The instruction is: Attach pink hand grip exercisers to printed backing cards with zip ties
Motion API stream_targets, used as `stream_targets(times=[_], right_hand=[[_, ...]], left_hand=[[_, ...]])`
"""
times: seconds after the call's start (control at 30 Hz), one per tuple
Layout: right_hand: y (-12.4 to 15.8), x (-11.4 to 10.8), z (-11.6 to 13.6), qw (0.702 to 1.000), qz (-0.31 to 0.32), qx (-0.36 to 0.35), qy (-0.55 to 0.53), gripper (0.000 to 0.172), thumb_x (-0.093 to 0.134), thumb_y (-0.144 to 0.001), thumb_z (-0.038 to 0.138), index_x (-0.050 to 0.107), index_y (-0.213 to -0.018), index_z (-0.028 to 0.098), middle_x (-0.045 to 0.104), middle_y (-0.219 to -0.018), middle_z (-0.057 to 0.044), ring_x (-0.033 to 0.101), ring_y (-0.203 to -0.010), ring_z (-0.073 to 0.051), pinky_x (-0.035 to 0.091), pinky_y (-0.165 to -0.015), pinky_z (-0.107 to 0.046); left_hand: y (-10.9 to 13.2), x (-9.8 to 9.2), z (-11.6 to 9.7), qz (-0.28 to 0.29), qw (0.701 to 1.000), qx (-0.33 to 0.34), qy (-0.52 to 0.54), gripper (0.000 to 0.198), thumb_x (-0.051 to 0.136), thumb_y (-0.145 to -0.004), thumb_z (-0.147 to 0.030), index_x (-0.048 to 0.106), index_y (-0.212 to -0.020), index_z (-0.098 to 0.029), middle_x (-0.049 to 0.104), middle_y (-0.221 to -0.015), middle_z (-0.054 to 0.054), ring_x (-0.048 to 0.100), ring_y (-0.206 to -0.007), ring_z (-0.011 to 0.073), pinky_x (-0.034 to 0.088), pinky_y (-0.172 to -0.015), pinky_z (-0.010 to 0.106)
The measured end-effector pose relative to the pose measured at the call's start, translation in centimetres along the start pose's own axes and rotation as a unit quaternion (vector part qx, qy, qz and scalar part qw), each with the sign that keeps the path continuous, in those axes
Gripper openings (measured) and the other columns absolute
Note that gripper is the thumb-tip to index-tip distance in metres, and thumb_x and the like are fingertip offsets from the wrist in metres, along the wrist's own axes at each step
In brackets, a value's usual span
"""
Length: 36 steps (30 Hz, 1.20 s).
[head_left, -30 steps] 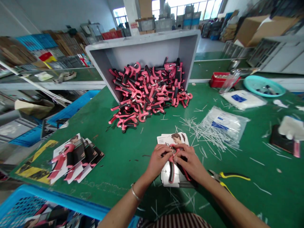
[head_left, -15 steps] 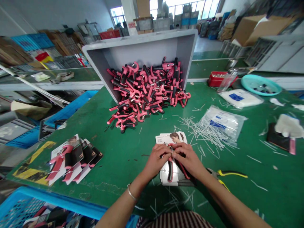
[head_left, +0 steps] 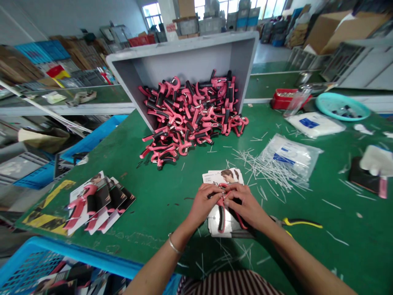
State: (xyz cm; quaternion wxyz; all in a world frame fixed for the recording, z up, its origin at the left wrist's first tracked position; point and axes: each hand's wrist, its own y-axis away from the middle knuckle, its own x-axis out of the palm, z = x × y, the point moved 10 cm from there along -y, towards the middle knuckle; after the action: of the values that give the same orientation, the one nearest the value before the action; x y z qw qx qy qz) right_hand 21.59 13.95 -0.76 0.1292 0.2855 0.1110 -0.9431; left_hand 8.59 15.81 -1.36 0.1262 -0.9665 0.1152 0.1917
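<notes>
My left hand (head_left: 204, 203) and my right hand (head_left: 247, 205) meet over the top of a pink-and-black hand grip exerciser (head_left: 221, 217), their fingers pinching its metal spring end. The exerciser lies on a printed packaging card (head_left: 223, 177), and my hands hide its upper part. Beyond them, a large heap of similar exercisers (head_left: 190, 116) spills from a grey plastic bin (head_left: 181, 46). Several carded exercisers (head_left: 98, 203) overlap to my left. Yellow-handled wire cutters (head_left: 302, 223) lie just beyond my right hand.
A green workbench (head_left: 172, 229) carries scattered white plastic ties (head_left: 260, 162) and a clear bag of them (head_left: 290, 157). A blue crate (head_left: 61, 258) of cards sits at the near left edge. A teal bowl (head_left: 343, 106) and red tray (head_left: 290, 99) stand at the far right.
The whole scene sits slightly higher in the view. My hands remain on the top of the exerciser, with only small finger shifts.
</notes>
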Motion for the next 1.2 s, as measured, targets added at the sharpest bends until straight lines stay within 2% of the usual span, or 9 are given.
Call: stream_targets(times=[0.27, 0.4, 0.53, 0.63, 0.8, 0.87, 0.97, 1.03, 1.2], right_hand=[[-0.4, -0.2, -0.1, 0.999, -0.029, 0.022, -0.021, 0.019, 0.062, -0.089, 0.033, 0.071, -0.077, 0.022, 0.065, -0.103, -0.005, 0.054, -0.106, -0.026, 0.033, -0.098, -0.047], [-0.2, 0.0, 0.1, 0.999, -0.029, -0.001, -0.024, 0.013, 0.058, -0.091, 0.028, 0.069, -0.086, 0.023, 0.063, -0.108, -0.006, 0.053, -0.11, -0.025, 0.033, -0.1, -0.047], [0.4, -0.6, -0.5, 0.996, -0.081, -0.002, -0.049, 0.013, 0.057, -0.091, 0.023, 0.064, -0.101, 0.024, 0.056, -0.119, -0.008, 0.051, -0.116, -0.024, 0.038, -0.1, -0.043], [0.5, -0.4, -1.1, 0.992, -0.112, 0.006, -0.056, 0.014, 0.056, -0.09, 0.021, 0.06, -0.103, 0.024, 0.055, -0.118, -0.008, 0.051, -0.114, -0.024, 0.04, -0.099, -0.043], [-0.1, 0.3, -0.8, 0.995, -0.093, -0.01, -0.043, 0.009, 0.057, -0.089, 0.022, 0.059, -0.098, 0.022, 0.057, -0.115, -0.008, 0.052, -0.112, -0.024, 0.04, -0.098, -0.044], [0.0, -0.2, -0.4, 0.996, -0.085, -0.008, -0.036, 0.009, 0.056, -0.091, 0.022, 0.059, -0.099, 0.021, 0.057, -0.114, -0.008, 0.052, -0.11, -0.024, 0.041, -0.096, -0.043], [1.2, -1.3, 1.4, 0.997, -0.064, -0.034, 0.008, 0.011, 0.052, -0.095, 0.022, 0.059, -0.103, 0.022, 0.06, -0.111, -0.007, 0.052, -0.107, -0.023, 0.04, -0.095, -0.042], [2.4, -0.9, 3.0, 0.996, -0.012, -0.061, 0.06, 0.012, 0.049, -0.097, 0.022, 0.06, -0.101, 0.022, 0.062, -0.103, -0.006, 0.052, -0.101, -0.022, 0.041, -0.092, -0.04], [4.8, 2.9, 5.4, 0.957, 0.11, -0.101, 0.248, 0.01, 0.056, -0.093, 0.023, 0.064, -0.096, 0.019, 0.063, -0.089, -0.007, 0.051, -0.089, -0.025, 0.041, -0.081, -0.04]], left_hand=[[0.1, 0.4, -0.7, 0.066, 0.997, 0.027, -0.006, 0.014, 0.062, -0.089, -0.029, 0.074, -0.086, -0.022, 0.073, -0.094, 0.003, 0.061, -0.098, 0.0201, 0.04, -0.096, 0.036], [-0.5, -0.9, -0.9, 0.02, 0.999, -0.013, -0.022, 0.012, 0.062, -0.087, -0.028, 0.071, -0.082, -0.021, 0.071, -0.087, 0.002, 0.06, -0.092, 0.0196, 0.043, -0.089, 0.033], [0.3, -1.0, -4.1, -0.037, 0.993, 0.046, -0.105, 0.012, 0.058, -0.09, -0.023, 0.066, -0.081, -0.02, 0.069, -0.086, 0.002, 0.058, -0.091, 0.0195, 0.04, -0.088, 0.035], [2.7, 1.4, -6.0, -0.02, 0.978, 0.121, -0.171, 0.014, 0.052, -0.092, -0.019, 0.064, -0.086, -0.018, 0.068, -0.09, 0.005, 0.056, -0.093, 0.021, 0.039, -0.09, 0.038], [7.2, 6.1, -5.8, 0.093, 0.923, 0.206, -0.311, 0.016, 0.048, -0.092, -0.013, 0.063, -0.086, -0.015, 0.065, -0.089, 0.008, 0.055, -0.091, 0.023, 0.039, -0.092, 0.042], [7.8, 5.5, -5.6, 0.089, 0.925, 0.182, -0.32, 0.01, 0.055, -0.091, -0.021, 0.063, -0.095, -0.017, 0.064, -0.101, 0.009, 0.054, -0.1, 0.0252, 0.039, -0.095, 0.043], [8.1, 1.5, -4.8, -0.007, 0.945, 0.071, -0.319, 0.048, 0.07, -0.08, -0.044, 0.057, -0.116, -0.015, 0.056, -0.121, 0.015, 0.049, -0.112, 0.0322, 0.038, -0.097, 0.05], [8.6, -0.3, -3.8, -0.032, 0.948, 0.006, -0.317, 0.061, 0.073, -0.075, -0.05, 0.054, -0.118, -0.012, 0.056, -0.116, 0.017, 0.051, -0.107, 0.0333, 0.041, -0.093, 0.051], [8.8, -0.4, -1.6, 0.041, 0.964, -0.056, -0.255, 0.013, 0.056, -0.089, -0.028, 0.058, -0.093, -0.017, 0.058, -0.091, 0.008, 0.056, -0.09, 0.0242, 0.046, -0.083, 0.039]])
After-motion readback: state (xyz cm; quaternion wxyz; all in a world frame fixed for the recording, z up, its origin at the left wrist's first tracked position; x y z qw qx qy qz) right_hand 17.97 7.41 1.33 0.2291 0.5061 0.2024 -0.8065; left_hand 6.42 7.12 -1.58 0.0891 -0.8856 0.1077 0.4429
